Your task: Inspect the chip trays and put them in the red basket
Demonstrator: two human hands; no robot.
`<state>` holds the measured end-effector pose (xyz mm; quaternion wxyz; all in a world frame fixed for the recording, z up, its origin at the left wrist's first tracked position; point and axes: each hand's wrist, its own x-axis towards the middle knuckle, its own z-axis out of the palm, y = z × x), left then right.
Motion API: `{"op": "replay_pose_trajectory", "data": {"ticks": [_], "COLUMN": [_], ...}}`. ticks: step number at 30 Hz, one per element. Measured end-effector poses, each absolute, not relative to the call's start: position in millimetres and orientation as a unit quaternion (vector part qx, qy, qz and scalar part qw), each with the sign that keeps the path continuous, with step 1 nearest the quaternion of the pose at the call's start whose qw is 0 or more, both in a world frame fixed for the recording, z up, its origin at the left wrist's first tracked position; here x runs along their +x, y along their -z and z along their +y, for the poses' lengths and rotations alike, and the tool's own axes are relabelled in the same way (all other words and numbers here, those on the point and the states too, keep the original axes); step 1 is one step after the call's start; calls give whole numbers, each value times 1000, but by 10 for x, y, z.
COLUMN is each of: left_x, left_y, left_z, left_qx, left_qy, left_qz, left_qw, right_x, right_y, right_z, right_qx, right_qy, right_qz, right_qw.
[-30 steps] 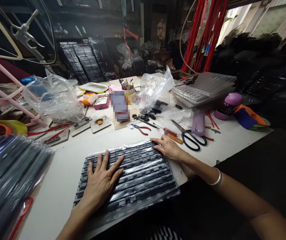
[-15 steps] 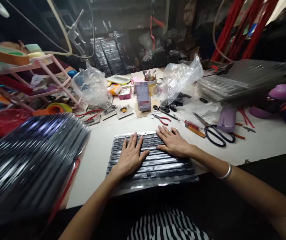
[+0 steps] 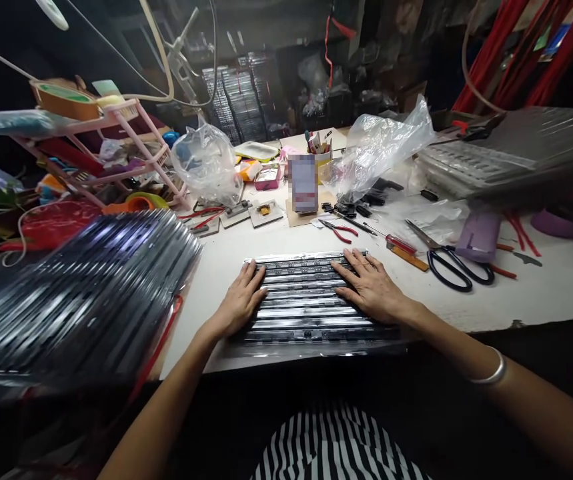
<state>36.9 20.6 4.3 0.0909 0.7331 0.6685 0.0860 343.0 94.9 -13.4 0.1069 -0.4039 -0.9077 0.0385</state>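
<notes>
A black ribbed plastic tray (image 3: 306, 301) covered in clear film lies at the near edge of the white table (image 3: 541, 293). My left hand (image 3: 240, 301) rests on the tray's left edge, fingers curled over its side. My right hand (image 3: 372, 287) lies flat on the tray's right part with fingers spread. A silver bangle sits on my right wrist.
A tall stack of similar black trays (image 3: 81, 300) stands at the left. Behind the tray lie red pliers (image 3: 340, 230), a screwdriver (image 3: 406, 252), black scissors (image 3: 449, 263), a purple block (image 3: 479, 235) and clear plastic bags (image 3: 381, 147). A pink rack (image 3: 101, 153) stands far left; clear trays (image 3: 506, 157) are stacked right.
My view swung left and back. My left hand slid from the tray's middle to its left edge; my right hand moved from the far right corner onto the tray's right part.
</notes>
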Motion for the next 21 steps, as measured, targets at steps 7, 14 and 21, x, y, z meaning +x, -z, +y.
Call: {"op": "replay_pose_trajectory", "data": {"ticks": [7, 14, 21], "left_x": [325, 355, 946], "left_y": [82, -21, -31], "left_z": [64, 268, 765], "left_qx": [651, 680, 809], "left_qy": [-136, -108, -82], "left_qz": [744, 725, 577], "left_qw": [60, 39, 69], "right_x": [3394, 3531, 4150], "right_y": [152, 228, 235], "right_z": [1052, 576, -645], "right_qx": [-418, -540, -639], "right_qy": [-45, -93, -193], "right_qz": [-895, -815, -648], "right_qw": [152, 190, 366]}}
